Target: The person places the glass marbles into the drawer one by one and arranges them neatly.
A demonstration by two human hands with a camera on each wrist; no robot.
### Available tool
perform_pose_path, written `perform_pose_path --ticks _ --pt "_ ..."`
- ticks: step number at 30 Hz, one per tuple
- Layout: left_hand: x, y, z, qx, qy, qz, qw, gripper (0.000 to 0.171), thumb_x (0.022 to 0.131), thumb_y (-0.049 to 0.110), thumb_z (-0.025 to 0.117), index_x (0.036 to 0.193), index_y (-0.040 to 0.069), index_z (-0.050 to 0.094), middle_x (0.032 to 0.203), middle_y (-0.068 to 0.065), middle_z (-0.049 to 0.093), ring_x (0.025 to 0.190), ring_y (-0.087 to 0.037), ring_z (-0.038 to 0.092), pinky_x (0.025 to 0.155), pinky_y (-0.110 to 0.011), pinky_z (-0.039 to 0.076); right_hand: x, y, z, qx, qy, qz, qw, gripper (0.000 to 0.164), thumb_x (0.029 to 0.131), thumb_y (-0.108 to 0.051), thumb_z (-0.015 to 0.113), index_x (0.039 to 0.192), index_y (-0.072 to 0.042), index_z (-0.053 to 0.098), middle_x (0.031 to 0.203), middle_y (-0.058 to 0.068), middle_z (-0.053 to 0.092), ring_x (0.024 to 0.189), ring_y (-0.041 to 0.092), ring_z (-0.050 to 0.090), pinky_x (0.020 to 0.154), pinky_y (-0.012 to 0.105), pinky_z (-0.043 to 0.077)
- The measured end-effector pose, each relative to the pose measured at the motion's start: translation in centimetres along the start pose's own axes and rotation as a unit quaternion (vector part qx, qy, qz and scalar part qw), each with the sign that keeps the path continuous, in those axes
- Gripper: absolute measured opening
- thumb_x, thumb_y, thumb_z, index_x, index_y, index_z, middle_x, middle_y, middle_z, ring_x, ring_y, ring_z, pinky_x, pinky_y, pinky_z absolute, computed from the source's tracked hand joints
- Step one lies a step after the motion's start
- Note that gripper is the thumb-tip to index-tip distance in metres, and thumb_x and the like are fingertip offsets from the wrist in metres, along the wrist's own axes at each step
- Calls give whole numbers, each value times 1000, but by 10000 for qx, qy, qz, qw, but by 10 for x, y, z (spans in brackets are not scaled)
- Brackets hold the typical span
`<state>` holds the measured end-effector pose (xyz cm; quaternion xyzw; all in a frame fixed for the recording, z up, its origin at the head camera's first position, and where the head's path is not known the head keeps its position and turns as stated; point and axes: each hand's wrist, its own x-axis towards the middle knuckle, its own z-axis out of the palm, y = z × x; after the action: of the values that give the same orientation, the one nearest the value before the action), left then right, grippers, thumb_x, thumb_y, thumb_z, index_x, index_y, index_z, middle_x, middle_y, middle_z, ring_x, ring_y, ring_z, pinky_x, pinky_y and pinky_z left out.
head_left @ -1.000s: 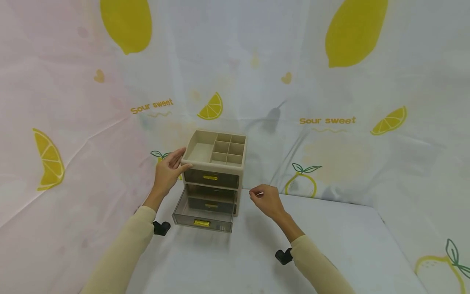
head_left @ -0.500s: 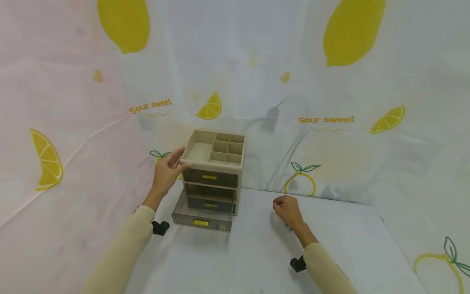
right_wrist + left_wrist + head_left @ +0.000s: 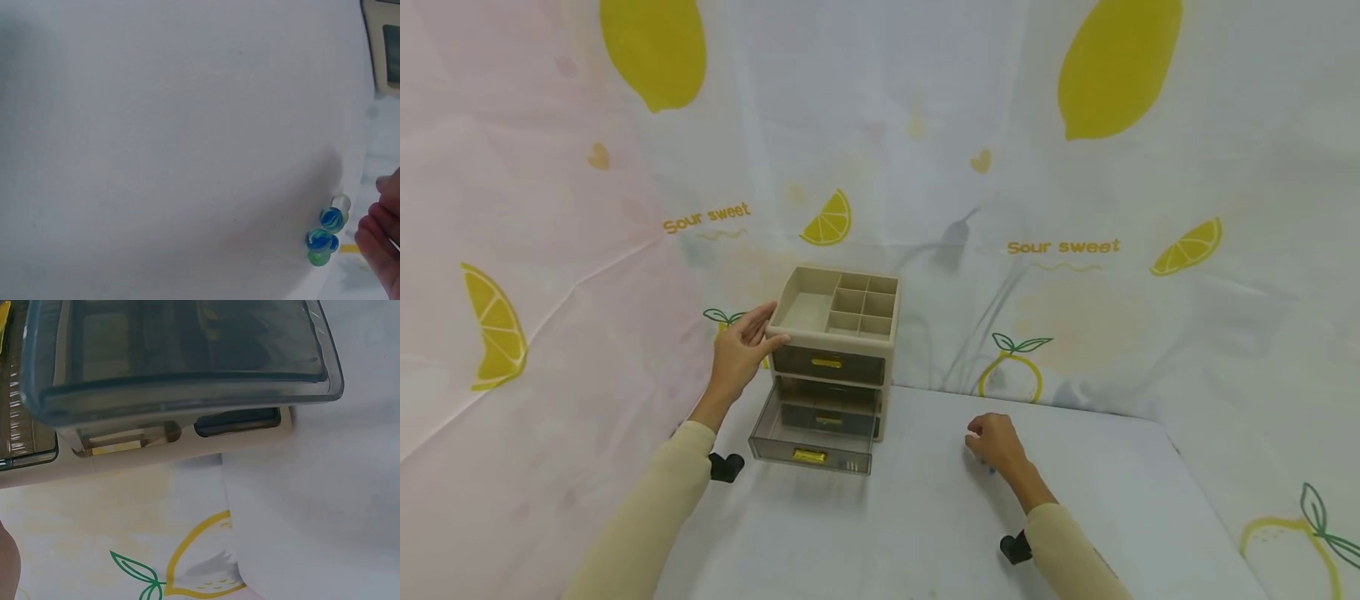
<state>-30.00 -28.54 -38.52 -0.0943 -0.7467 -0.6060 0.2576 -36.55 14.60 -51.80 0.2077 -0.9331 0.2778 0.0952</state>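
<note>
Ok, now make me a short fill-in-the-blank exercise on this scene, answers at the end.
The hand touching the drawer unit is the person's ____ one.
Beside the unit's large top compartment are ____ smaller ones.
Near the right hand, marbles lie on a ____ table.
The backdrop lettering reads "Sour ____".

Missing words: left; six; white; sweet.

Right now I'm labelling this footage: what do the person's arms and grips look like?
The left sleeve and right sleeve are long, plain and cream. A small black piece juts out by each wrist. The left grip and right grip are ungloved.
</note>
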Motion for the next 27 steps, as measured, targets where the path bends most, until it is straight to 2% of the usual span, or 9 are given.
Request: perform_pose_path --ticks 5,10,19,27 --pt "0 1 1 -20 -29 57 10000 62 83 2 77 138 -6 50 143 -20 48 136 -31 41 108 -22 38 -1 2 5 -4 -44 171 9998 11 75 0 74 85 4 76 80 11 70 75 24 63 68 42 57" --pt "-1 2 1 -18 -23 61 10000 62 83 1 77 138 -7 49 143 -22 47 136 -32 41 109 -25 38 -3 5 10 -80 -10 90 9999 11 74 1 73 84 3 76 79 11 70 74 24 64 67 42 58" --pt "0 3 0 -6 14 35 10000 62 83 2 77 139 -6 49 143 -20 48 136 -30 41 108 -21 38 -6 8 13 -27 -6 211 9998 13 71 7 73 83 3 76 78 10 70 74 24 65 67 40 59" --pt "-1 2 0 -2 -22 48 10000 63 84 3 76 139 -7 48 144 -21 46 137 -31 40 109 -24 37 -8 10 15 13 27 278 9996 13 71 9 72 82 4 75 76 9 70 72 22 64 65 38 58"
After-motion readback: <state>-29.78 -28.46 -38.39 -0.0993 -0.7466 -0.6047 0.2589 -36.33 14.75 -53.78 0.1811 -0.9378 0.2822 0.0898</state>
